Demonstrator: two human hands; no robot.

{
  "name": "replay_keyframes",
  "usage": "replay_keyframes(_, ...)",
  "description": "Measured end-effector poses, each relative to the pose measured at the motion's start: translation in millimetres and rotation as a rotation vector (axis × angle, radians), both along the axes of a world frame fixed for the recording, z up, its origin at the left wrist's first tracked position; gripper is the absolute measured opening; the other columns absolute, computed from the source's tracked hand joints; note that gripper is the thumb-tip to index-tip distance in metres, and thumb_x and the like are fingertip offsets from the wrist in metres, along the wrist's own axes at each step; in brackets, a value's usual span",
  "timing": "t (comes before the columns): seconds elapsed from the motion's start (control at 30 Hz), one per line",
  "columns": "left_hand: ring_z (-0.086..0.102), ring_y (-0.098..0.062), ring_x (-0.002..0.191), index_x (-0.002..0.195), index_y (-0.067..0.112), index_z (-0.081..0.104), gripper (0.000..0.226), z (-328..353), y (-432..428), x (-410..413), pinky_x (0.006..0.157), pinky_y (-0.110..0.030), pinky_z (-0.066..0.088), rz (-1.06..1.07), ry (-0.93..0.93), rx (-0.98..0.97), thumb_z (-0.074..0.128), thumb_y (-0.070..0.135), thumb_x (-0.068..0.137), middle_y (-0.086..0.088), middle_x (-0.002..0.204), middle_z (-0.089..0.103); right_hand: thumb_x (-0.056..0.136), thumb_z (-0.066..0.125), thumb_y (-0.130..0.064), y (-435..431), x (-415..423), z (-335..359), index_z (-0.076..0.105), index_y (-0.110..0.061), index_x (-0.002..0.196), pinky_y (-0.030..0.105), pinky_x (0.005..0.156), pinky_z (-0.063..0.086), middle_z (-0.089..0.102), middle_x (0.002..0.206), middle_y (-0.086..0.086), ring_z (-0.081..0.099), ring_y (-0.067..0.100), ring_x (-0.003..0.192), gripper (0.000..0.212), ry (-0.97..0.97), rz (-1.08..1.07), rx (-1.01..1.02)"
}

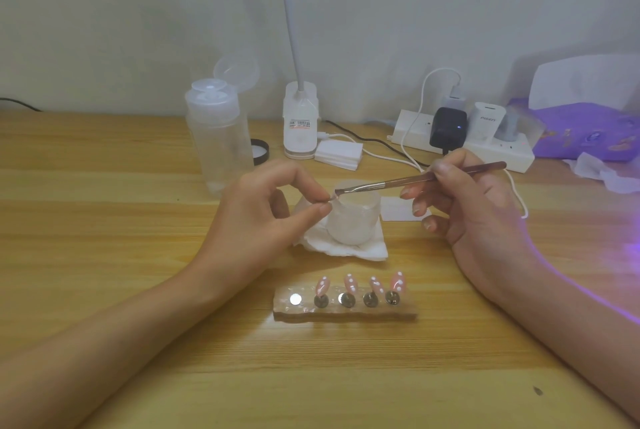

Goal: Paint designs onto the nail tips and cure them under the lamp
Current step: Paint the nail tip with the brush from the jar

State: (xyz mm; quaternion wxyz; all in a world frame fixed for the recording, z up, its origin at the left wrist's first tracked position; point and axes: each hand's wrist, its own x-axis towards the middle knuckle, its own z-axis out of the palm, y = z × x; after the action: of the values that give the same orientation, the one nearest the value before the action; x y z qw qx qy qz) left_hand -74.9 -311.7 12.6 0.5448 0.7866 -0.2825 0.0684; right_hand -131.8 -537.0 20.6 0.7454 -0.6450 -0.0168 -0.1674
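My right hand (460, 207) grips a thin dark-red brush (415, 180) and points its tip to the left. My left hand (263, 207) pinches the brush's bristle tip between thumb and forefinger, just above a frosted cup (349, 221). The cup stands on a crumpled white tissue (363, 250). Nearer to me a long holder block (346, 311) carries several pink nail tips (350, 282) with white dots on small metal stands. Its leftmost magnet (295, 299) is bare. At the far right a white curing lamp (581, 82) throws purple light.
A clear pump bottle (218, 138) with its lid flipped open stands at the back left, beside a black cap (260, 151). A desk lamp base (300, 124), a stack of white pads (339, 154) and a power strip (464, 144) with plugs and cables line the back.
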Motion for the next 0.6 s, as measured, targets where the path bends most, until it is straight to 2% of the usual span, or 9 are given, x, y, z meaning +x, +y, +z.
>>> replay_keyframes(0.1, 0.046, -0.014, 0.046, 0.075, 0.023, 0.067, 0.017, 0.0, -0.1, -0.1, 0.053, -0.023, 0.043, 0.001, -0.007, -0.002, 0.079, 0.014, 0.081, 0.007, 0.087, 0.07, 0.098, 0.056, -0.024, 0.1, 0.9, -2.2, 0.055, -0.022, 0.081, 0.018, 0.047, 0.044, 0.073, 0.077, 0.006, 0.063, 0.012, 0.061, 0.017, 0.001, -0.006, -0.013)
replay_keyframes(0.2, 0.049, -0.022, 0.046, 0.075, 0.021, 0.067, 0.016, 0.0, -0.3, 0.4, 0.052, -0.028, 0.043, 0.002, -0.028, -0.004, 0.079, 0.013, 0.082, 0.008, 0.083, 0.068, 0.1, 0.055, -0.021, -0.7, 2.0, -3.2, 0.056, -0.023, 0.082, 0.018, 0.046, 0.045, 0.073, 0.078, 0.007, 0.063, 0.012, 0.061, 0.019, -0.005, -0.032, 0.008)
replay_keyframes(0.3, 0.052, -0.029, 0.048, 0.075, 0.021, 0.067, 0.017, -0.5, -0.4, 0.5, 0.053, -0.032, 0.044, 0.006, -0.04, -0.006, 0.079, 0.011, 0.082, 0.015, 0.076, 0.065, 0.094, 0.056, -0.027, -1.0, 1.8, -2.3, 0.056, -0.025, 0.079, 0.019, 0.047, 0.044, 0.073, 0.078, 0.006, 0.061, 0.012, 0.061, 0.015, -0.02, -0.009, 0.011)
replay_keyframes(0.5, 0.052, -0.029, 0.047, 0.076, 0.022, 0.067, 0.016, -1.1, 0.1, 1.1, 0.052, -0.031, 0.045, 0.0, -0.044, -0.011, 0.078, 0.013, 0.083, 0.013, 0.077, 0.066, 0.101, 0.054, -0.018, -0.1, 1.0, -3.8, 0.054, -0.021, 0.081, 0.018, 0.045, 0.042, 0.073, 0.077, 0.007, 0.06, 0.011, 0.059, 0.02, -0.003, -0.044, -0.011)
replay_keyframes(0.6, 0.051, -0.028, 0.047, 0.076, 0.022, 0.067, 0.017, -1.6, 0.5, 1.4, 0.052, -0.03, 0.046, -0.006, -0.05, -0.001, 0.078, 0.012, 0.084, 0.013, 0.078, 0.066, 0.097, 0.056, -0.023, -1.2, 1.0, -1.8, 0.054, -0.023, 0.078, 0.018, 0.045, 0.04, 0.073, 0.077, 0.007, 0.058, 0.011, 0.058, 0.019, -0.022, -0.043, 0.033)
